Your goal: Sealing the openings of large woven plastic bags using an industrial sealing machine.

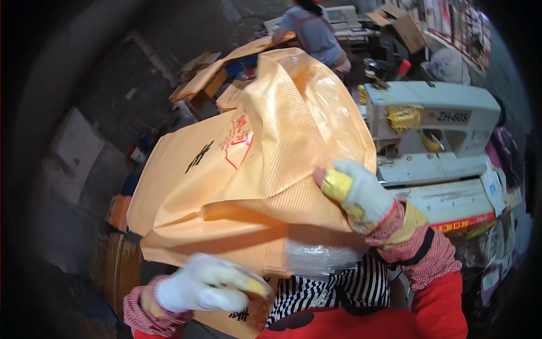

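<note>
A large orange-tan woven sack point(293, 130) with a clear plastic liner point(330, 104) showing at its mouth is raised in front of me. My right hand point(361, 195), in a white glove with yellow tape on the fingers, pinches the sack's right edge, the thumb on its outer face. Beneath it lies a stack of similar sacks point(186, 164), printed in black and red, with clear liner ends point(322, 257) sticking out over my lap. My left hand point(212, 285), gloved in white with a yellow-taped finger, hovers by the stack's near edge, thumb and fingers apart, holding nothing visible.
A white industrial sewing machine point(435, 118) stands on my right, close to the raised sack. Another person point(313, 34) sits beyond, beside more sacks on a table point(243, 51). A round wooden stool point(121, 260) is at the left. An open cardboard box point(398, 25) sits far right.
</note>
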A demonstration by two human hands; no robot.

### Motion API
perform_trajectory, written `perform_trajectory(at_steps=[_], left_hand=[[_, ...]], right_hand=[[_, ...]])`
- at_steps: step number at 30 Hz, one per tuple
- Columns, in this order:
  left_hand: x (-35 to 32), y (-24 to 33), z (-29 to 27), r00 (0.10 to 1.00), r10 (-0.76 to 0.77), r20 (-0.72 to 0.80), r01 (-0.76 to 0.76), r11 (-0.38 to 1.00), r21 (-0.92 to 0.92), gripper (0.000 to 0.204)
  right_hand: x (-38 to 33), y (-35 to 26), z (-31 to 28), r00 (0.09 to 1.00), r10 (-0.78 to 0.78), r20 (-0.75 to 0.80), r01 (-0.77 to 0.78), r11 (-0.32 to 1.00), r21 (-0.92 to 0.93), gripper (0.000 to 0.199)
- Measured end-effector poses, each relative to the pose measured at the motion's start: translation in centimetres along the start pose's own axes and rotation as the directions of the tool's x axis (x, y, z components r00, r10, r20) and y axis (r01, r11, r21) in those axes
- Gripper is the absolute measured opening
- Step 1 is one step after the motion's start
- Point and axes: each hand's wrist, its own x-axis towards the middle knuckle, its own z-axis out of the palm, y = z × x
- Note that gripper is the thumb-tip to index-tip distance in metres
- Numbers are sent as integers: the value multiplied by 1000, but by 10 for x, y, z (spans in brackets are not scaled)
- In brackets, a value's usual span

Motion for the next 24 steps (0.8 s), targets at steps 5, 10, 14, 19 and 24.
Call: perform_trajectory(at_steps=[5,10,14,19,24], left_hand=[[-17,-34,48,923,-235,-306,-181,435,-882,54],[-46,-79,60,508,55,-860,37,996,86,46],[-134,-40,39,286,414,-864,798,396,454,40],[-219,-37,10,260,612,-746,806,288,518,37],[-431,-70,-55,221,708,-671,883,148,446,34]], right_hand=[[-48,-24,49,579,-402,709,812,216,-542,20],[-64,-33,63,334,-549,766,941,155,-299,32],[-7,-96,-4,162,-899,408,552,-260,-792,48],[-3,-134,-70,914,-404,46,330,671,-663,33],[-49,-100,-13,965,-134,224,254,284,-925,28]])
